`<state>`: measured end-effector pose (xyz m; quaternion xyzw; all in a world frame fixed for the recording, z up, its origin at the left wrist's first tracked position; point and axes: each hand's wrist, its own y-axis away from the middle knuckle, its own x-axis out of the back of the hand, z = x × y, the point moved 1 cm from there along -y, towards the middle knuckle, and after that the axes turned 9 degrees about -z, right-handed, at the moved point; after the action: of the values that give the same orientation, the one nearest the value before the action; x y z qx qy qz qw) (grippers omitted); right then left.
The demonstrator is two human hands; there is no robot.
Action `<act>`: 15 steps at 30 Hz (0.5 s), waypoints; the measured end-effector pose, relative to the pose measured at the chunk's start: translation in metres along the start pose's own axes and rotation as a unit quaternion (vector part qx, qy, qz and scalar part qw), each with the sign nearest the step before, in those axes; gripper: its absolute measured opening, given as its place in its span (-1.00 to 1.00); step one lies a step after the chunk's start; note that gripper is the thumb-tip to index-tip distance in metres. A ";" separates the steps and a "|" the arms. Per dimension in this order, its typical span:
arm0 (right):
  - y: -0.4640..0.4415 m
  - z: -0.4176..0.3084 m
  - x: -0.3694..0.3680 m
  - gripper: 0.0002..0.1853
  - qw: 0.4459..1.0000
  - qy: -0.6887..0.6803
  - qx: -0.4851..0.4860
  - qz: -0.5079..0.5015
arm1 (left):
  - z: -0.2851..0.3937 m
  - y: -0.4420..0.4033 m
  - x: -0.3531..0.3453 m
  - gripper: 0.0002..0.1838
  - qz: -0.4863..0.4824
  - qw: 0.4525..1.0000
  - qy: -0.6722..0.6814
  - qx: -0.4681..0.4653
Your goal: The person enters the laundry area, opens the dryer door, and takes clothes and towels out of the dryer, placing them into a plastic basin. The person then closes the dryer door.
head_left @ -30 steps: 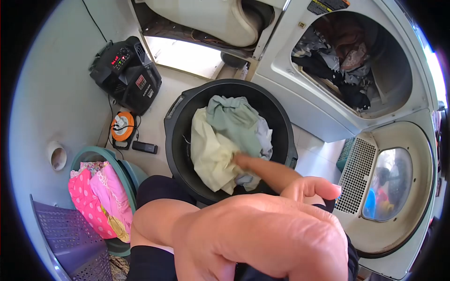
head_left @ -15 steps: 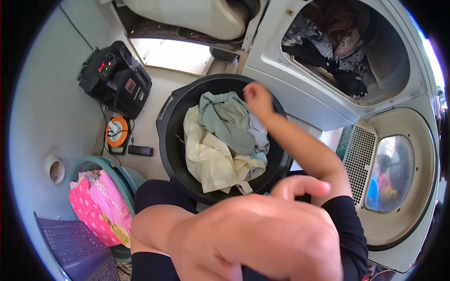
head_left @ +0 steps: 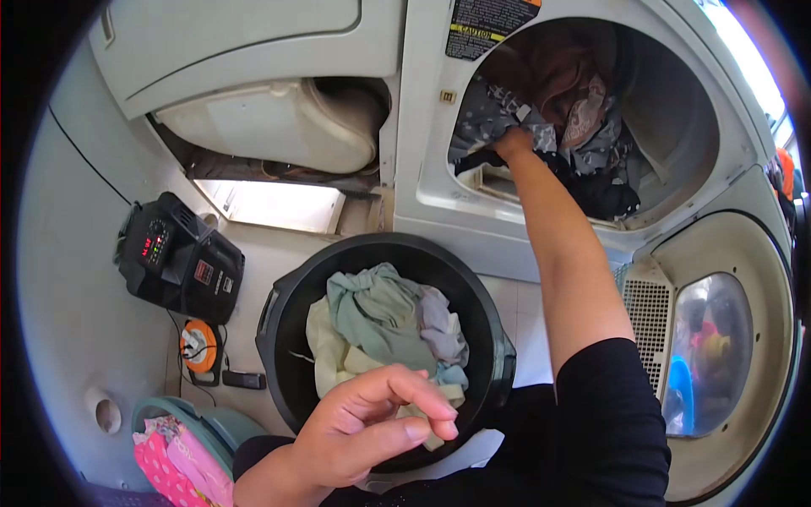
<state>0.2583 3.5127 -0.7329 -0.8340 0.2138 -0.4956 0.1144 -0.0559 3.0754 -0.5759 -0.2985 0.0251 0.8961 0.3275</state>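
My right hand is inside the dryer drum, its fingers closed into a grey patterned garment; the fingertips are hidden by the cloth. Black spotted cloth and a brown garment lie around it. My left hand hovers in front of the near side of a black tub, fingers loosely bent, thumb apart from them, with nothing held. Inside the tub lie a sage green garment, a pale yellow cloth and a lilac-grey piece.
The dryer door hangs open at right. A black speaker, an orange cord reel and a small black box stand on the floor at left. Pink laundry fills a green basket at lower left.
My right hand has moved from above the tub's far rim up into the dryer, onto the clothes. My left hand has drawn back left and lower. The view has tilted up toward the machines.
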 end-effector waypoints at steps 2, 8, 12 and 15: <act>-0.032 0.008 -0.012 -0.59 1.000 0.003 0.002 0.030 | 0.000 -0.007 0.009 -0.81 0.001 1.000 -0.006 -0.008; -0.047 -0.012 -0.013 -0.50 0.992 -0.078 -0.101 -0.016 | -0.002 -0.022 0.031 -0.80 0.057 0.998 0.024 -0.010; 0.002 -0.028 -0.020 -0.38 0.976 -0.051 0.115 -0.177 | -0.010 -0.026 0.027 -0.80 0.078 0.995 0.059 -0.001; 0.023 -0.034 0.003 -0.47 0.979 -0.074 0.076 -0.174 | -0.017 -0.031 0.018 -0.80 0.063 0.997 0.049 0.011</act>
<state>0.2243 3.4915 -0.7240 -0.8817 0.0184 -0.4596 0.1048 -0.0395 3.1059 -0.5947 -0.3364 0.0693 0.8989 0.2721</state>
